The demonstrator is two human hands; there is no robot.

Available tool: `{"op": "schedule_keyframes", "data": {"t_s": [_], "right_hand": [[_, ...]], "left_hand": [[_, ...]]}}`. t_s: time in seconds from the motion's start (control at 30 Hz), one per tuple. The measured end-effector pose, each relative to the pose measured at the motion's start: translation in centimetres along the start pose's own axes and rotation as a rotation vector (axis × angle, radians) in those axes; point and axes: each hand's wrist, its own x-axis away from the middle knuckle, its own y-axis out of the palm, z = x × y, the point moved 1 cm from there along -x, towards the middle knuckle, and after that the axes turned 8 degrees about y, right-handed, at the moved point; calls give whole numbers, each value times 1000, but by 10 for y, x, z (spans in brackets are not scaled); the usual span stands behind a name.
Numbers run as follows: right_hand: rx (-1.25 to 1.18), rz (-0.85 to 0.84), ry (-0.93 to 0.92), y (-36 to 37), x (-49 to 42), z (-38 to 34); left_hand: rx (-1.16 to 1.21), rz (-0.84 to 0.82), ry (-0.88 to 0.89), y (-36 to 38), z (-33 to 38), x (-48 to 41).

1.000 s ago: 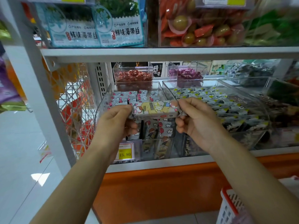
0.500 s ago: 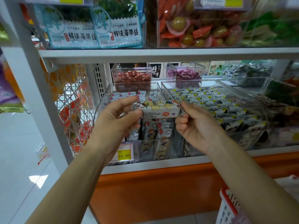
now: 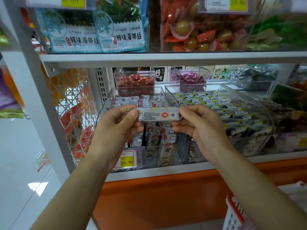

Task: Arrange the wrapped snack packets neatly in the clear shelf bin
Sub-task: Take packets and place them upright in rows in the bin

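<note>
A long wrapped snack packet [image 3: 158, 114] is held level in front of the clear shelf bin [image 3: 108, 103], its printed back side with a small red logo facing me. My left hand [image 3: 116, 127] pinches its left end and my right hand [image 3: 199, 128] pinches its right end. Inside the bin lie several packets [image 3: 156, 138] with cartoon figures, red balloons and clouds. Some stand on end at the front, others lie flat at the back. My hands hide the bin's middle.
A second clear bin [image 3: 259, 97] of black-and-yellow packets sits to the right. Small boxes of red [image 3: 134, 81] and purple candies [image 3: 189, 78] stand behind. The upper shelf edge [image 3: 166, 57] runs overhead. A yellow price tag [image 3: 127, 161] marks the front. A white-and-red basket [image 3: 235, 214] stands at lower right.
The packet has been turned over between my hands, from its yellow cartoon front to its grey printed back. Both hands stayed in front of the bin.
</note>
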Motion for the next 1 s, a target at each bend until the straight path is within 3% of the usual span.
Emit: {"op": "schedule_keyframes", "data": {"t_s": [0.3, 0.5, 0.7, 1.0], "right_hand": [[-144, 1, 79, -2, 0, -2], [-122, -52, 8, 0, -1, 1], [39, -36, -109, -3, -1, 1], [320, -54, -365, -2, 1, -3]], "left_hand": [[113, -10, 10, 1, 1, 0], [215, 52, -21, -3, 2, -1], [240, 78, -85, -3, 4, -3], [188, -10, -213, -2, 5, -1]]}}
